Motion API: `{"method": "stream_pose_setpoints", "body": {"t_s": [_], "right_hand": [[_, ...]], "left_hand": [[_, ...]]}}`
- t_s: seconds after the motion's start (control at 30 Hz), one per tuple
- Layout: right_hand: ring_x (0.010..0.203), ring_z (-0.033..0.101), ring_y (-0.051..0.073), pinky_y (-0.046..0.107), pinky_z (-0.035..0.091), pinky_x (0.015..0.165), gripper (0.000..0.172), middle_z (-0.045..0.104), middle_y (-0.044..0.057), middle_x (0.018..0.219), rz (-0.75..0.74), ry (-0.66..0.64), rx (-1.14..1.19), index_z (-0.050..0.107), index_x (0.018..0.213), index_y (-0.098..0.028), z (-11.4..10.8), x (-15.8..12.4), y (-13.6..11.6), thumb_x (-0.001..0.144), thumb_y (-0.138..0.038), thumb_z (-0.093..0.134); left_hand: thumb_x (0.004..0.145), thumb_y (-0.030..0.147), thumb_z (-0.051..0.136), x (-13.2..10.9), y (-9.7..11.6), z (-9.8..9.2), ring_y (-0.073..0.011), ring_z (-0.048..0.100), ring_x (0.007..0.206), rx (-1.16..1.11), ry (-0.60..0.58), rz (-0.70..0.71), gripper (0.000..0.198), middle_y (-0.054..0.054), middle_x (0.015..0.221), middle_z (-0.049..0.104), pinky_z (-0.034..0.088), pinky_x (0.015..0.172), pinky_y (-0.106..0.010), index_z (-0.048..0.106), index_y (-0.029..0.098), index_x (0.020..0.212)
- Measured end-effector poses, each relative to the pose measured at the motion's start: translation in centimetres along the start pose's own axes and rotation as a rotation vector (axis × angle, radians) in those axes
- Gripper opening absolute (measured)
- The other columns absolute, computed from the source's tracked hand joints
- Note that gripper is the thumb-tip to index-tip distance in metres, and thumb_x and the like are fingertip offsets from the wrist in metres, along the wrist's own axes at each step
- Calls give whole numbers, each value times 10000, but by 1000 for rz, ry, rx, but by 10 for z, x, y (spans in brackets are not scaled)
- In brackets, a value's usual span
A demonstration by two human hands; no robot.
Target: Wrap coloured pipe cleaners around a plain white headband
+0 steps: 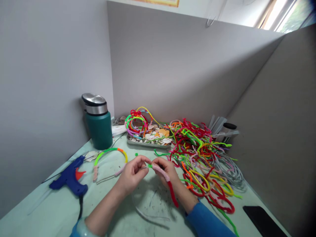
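Observation:
My left hand (134, 172) is closed, its fingertips pinching a thin wire beside a small green wrapped section. Close against it, my right hand (166, 169) grips a pink and red fuzzy-wrapped strip (161, 171), whose red end hangs down over the wrist. The green bit sits between the two hands. A bare wire (145, 215) curves down below them onto the table. Left of my hands lies a curved band (106, 151) wrapped in green, orange, yellow and pink, with bare wire at one end.
A blue glue gun (71, 176) lies at the left, near a green bottle (100, 131). Behind my hands stands a metal tray (148, 144) of shells and coloured loops. Tangled pipe cleaners (195, 138) and wire coils (232, 171) cover the right side, with a black phone-like object (264, 220) nearer.

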State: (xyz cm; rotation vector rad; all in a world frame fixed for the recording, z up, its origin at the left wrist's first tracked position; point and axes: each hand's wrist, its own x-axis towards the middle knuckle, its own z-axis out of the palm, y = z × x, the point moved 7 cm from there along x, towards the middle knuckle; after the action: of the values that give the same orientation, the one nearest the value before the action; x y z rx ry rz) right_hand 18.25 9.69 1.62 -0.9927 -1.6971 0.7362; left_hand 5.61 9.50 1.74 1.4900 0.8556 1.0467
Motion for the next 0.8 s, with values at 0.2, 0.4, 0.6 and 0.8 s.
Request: {"method": "stream_pose_setpoints", "body": {"t_s": [0.2, 0.4, 0.6, 0.8], "right_hand": [[521, 404, 92, 201, 320, 476, 240, 459, -30, 555, 134, -119, 128, 555, 650, -152, 17, -5, 2, 813, -328, 552], [519, 388, 88, 212, 314, 499, 224, 448, -38, 552, 256, -160, 255, 552, 674, -151, 19, -6, 1, 784, -345, 576], [529, 396, 92, 214, 310, 495, 183, 464, -33, 580, 289, -148, 219, 570, 718, -155, 17, -7, 4, 797, -319, 552], [539, 433, 96, 213, 331, 522, 200, 476, -33, 548, 241, -70, 148, 610, 696, -144, 19, -7, 20, 808, -296, 543]], "left_hand": [[711, 331, 602, 2, -10, -6, -44, 301, 391, -29, 116, -85, 214, 74, 521, 432, 210, 384, -186, 562, 146, 811], [671, 383, 651, 3, -28, -11, -23, 212, 344, -199, 197, -255, 265, 106, 442, 344, 142, 338, -169, 558, 153, 763], [643, 369, 701, 1, -40, -5, -7, 110, 361, -439, 121, -413, 292, 125, 440, 267, 62, 333, -159, 509, 160, 712], [651, 335, 713, 0, -37, -3, -7, 99, 373, -543, 102, -412, 275, 125, 455, 245, 42, 336, -155, 522, 154, 734]]}}
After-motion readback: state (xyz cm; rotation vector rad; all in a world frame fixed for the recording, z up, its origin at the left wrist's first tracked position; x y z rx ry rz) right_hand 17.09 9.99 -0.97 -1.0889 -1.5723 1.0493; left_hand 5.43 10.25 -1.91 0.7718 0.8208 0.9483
